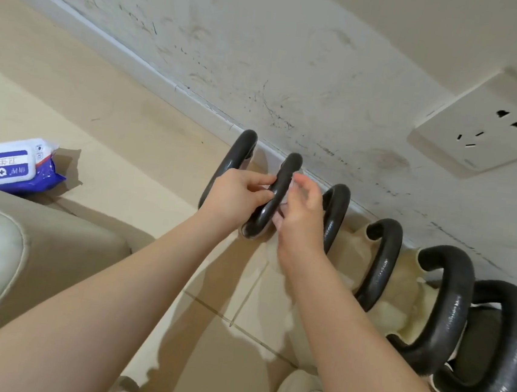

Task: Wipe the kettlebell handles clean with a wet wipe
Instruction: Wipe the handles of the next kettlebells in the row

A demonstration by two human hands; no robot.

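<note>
Steadying the second kettlebell handle (277, 197), I pinch it with my left hand (234, 201); my right hand (300, 219), fingers loosely curled, seems to press a thin, limp wipe against this rigid, heavy, slick bar.

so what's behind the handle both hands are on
Behind the handle runs the white baseboard and the scuffed wall. The left hand grips it; the right hand covers its far side, where a pale wipe seems to show, blurred.
</note>
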